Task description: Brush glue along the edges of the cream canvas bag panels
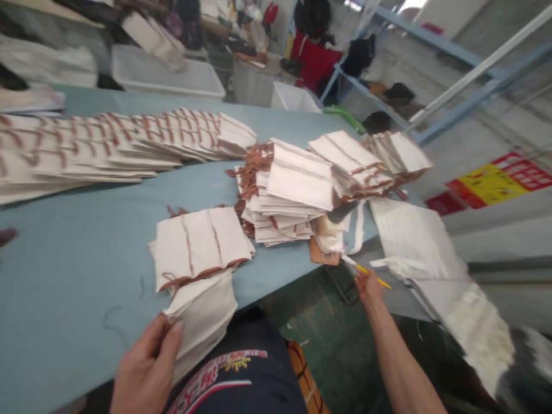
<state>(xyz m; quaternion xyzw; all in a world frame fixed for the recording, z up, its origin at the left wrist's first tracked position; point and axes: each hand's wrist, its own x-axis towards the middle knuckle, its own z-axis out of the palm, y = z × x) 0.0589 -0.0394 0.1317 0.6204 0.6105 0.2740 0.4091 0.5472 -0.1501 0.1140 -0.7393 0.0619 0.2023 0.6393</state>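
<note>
My left hand (pixel 149 362) pinches the corner of a cream fabric piece (pixel 204 316) that hangs over the table's front edge above my lap. Touching it on the table is a small pile of cream fabric pieces (pixel 200 241) with brown trim and seam lines. My right hand (pixel 370 287) is closed around a slim yellow-handled brush (pixel 373 276). The brush's pale end points toward a plastic-lined container (pixel 330 233) at the table edge, beside a brown scrap (pixel 324 253). Whether the tip touches the container I cannot tell.
A tall stack of cream pieces (pixel 297 178) stands behind, with further stacks (pixel 349 152) to its right. A long overlapping row (pixel 107 141) lies along the far left. White cloth (pixel 414 241) hangs at right. A fingertip (pixel 6 236) shows at the left edge.
</note>
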